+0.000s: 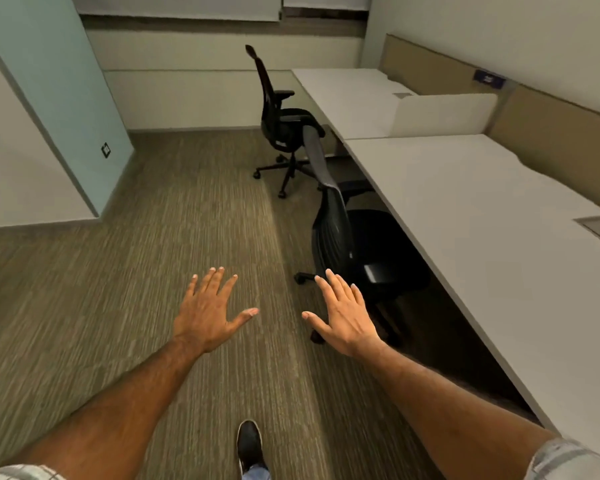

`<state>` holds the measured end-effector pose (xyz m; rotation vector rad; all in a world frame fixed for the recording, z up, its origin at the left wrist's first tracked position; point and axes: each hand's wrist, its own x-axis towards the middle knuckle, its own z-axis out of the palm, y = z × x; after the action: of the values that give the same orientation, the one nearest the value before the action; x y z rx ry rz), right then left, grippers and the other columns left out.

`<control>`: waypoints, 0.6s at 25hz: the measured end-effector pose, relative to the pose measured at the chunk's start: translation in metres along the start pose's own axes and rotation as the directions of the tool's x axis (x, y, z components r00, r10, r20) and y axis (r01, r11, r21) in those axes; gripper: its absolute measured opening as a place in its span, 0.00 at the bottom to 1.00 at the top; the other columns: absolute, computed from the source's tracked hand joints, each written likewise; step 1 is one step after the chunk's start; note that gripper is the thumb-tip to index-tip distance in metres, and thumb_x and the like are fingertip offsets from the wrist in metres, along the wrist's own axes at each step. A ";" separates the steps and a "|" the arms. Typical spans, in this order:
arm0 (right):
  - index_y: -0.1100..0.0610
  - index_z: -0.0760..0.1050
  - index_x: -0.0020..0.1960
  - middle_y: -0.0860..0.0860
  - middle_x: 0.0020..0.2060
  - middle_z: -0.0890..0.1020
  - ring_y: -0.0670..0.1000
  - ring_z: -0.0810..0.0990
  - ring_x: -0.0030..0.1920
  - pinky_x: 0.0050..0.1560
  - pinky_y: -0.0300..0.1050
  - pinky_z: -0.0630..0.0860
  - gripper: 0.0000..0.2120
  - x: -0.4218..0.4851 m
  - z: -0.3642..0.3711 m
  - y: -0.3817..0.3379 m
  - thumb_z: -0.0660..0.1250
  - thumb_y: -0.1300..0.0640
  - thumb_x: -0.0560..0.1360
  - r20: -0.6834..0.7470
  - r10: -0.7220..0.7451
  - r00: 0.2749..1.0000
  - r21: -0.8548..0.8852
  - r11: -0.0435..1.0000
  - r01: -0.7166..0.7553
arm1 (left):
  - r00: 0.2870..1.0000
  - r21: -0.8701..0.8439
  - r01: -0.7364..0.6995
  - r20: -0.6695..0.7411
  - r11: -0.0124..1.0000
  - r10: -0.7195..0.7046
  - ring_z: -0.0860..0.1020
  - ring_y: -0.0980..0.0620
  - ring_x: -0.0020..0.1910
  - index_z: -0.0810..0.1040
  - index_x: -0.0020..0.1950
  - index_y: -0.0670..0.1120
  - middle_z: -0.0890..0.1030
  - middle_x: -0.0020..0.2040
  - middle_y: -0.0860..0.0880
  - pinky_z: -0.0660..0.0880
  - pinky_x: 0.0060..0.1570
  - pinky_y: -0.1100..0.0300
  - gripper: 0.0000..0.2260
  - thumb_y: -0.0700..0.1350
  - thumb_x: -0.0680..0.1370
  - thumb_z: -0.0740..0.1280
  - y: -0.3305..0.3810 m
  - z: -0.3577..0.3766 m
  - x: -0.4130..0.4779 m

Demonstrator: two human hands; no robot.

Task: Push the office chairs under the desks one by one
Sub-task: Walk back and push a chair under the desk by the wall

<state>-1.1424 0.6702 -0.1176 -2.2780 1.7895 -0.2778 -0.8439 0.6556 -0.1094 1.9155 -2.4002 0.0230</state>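
A black office chair [333, 233] stands with its seat tucked beneath the near white desk [482, 216] on the right. Farther back, a second black chair [281, 123] stands out on the carpet, beside the far desk [354, 95], its seat not under the top. My left hand [208, 313] and my right hand [343, 313] are stretched out in front of me, fingers spread and straight, palms down, touching nothing. The right hand hovers just short of the near chair's backrest.
Striped carpet [153, 254] spreads wide on the left and ahead. A pale blue wall panel [66, 98] with a socket stands at the left. A low white divider [444, 114] separates the two desks. My dark shoe [249, 445] shows at the bottom.
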 end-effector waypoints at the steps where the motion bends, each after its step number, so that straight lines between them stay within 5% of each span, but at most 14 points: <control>1: 0.49 0.45 0.84 0.51 0.84 0.43 0.51 0.40 0.82 0.80 0.54 0.36 0.39 0.028 0.002 -0.004 0.51 0.31 0.81 0.019 0.000 1.000 -0.007 1.000 0.000 | 1.000 0.000 0.015 0.009 1.000 -0.015 0.54 0.43 0.82 0.60 0.81 0.46 0.59 0.81 0.40 0.46 0.80 0.42 0.51 0.79 0.71 0.35 -0.020 0.003 0.021; 7: 0.49 0.46 0.84 0.53 0.83 0.41 0.55 0.42 0.83 0.81 0.62 0.42 0.43 0.196 -0.015 -0.037 0.49 0.27 0.77 -0.049 -0.001 0.999 -0.064 0.998 -0.002 | 0.998 0.007 0.070 0.000 0.998 -0.070 0.51 0.42 0.82 0.57 0.82 0.45 0.55 0.82 0.39 0.45 0.79 0.39 0.53 0.79 0.70 0.31 -0.121 -0.019 0.150; 15: 0.44 0.37 0.83 0.55 0.81 0.32 0.59 0.31 0.80 0.73 0.70 0.31 0.50 0.385 0.009 -0.071 0.50 0.19 0.72 -0.016 -0.014 1.000 -0.093 0.996 0.013 | 0.991 -0.006 0.130 0.009 0.992 -0.130 0.50 0.41 0.82 0.56 0.82 0.47 0.54 0.83 0.41 0.48 0.77 0.36 0.52 0.81 0.69 0.37 -0.208 0.000 0.282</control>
<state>-0.9827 0.3133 -0.1031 -2.3580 1.8325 -0.2212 -0.7034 0.3347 -0.0978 2.0686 -2.2723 -0.0009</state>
